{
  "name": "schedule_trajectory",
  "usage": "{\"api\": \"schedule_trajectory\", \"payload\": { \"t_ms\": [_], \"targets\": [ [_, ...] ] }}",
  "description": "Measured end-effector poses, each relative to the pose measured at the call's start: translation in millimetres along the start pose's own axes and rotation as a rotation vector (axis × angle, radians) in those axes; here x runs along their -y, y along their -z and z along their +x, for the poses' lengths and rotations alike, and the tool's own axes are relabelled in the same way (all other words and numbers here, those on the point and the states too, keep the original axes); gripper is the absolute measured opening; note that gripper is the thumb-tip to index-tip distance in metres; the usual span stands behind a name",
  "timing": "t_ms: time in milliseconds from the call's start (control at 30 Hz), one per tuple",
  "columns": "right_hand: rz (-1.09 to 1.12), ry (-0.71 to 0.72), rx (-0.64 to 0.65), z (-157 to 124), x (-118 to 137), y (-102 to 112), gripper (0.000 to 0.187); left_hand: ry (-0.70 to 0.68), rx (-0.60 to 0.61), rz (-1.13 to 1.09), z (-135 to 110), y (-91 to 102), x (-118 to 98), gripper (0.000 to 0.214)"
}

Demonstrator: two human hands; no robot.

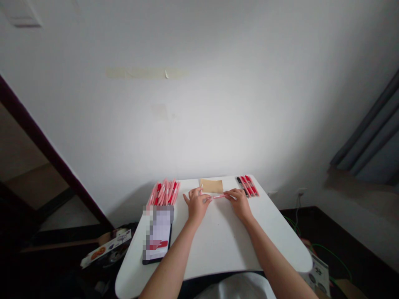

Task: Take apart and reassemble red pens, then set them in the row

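Both my hands meet over the far middle of a small white table (218, 245). Between them I hold a pink pen (220, 196) lying crosswise. My left hand (196, 203) pinches its left end with the fingers curled. My right hand (239, 201) grips its right end. Just beyond the pen lies a brown paper piece (211, 185). A pile of several pink and red pens (164, 193) sits at the far left of the table. A row of several red pens (247, 185) lies at the far right corner.
A flat dark-edged pad with a white and red cover (157, 238) lies on the table's left side. Boxes and printed packaging (106, 248) sit on the dark floor to the left. A white wall stands right behind the table, and a grey curtain (370, 145) hangs at the right.
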State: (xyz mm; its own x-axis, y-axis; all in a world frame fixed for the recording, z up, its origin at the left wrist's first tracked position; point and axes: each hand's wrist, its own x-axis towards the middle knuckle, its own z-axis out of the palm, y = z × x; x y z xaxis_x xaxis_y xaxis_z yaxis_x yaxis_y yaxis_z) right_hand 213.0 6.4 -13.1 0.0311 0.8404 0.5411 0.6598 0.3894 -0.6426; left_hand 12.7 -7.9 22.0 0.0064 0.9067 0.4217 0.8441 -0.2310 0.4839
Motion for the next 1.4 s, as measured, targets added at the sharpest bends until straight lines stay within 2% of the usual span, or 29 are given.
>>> {"api": "schedule_trajectory", "payload": {
  "t_ms": [433, 633, 833, 1400],
  "targets": [
    [-0.005, -0.041, -0.084, 0.0, 5.1, 7.0, 0.029, -0.015, -0.050, 0.027, -0.8, -3.5, -1.3, 0.004],
    [-0.010, -0.043, -0.082, -0.5, 3.9, 5.1, 0.029, -0.053, -0.075, 0.089, -0.4, -5.1, -1.9, 0.005],
    [-0.022, -0.040, -0.081, -0.8, 1.0, 3.0, 0.029, -0.087, -0.057, 0.128, 0.4, -7.9, -1.0, 0.006],
    [-0.018, -0.070, -0.062, -0.8, 5.7, 5.5, 0.035, -0.066, -0.015, 0.142, 0.6, -4.7, -2.6, 0.006]
  ]
}}
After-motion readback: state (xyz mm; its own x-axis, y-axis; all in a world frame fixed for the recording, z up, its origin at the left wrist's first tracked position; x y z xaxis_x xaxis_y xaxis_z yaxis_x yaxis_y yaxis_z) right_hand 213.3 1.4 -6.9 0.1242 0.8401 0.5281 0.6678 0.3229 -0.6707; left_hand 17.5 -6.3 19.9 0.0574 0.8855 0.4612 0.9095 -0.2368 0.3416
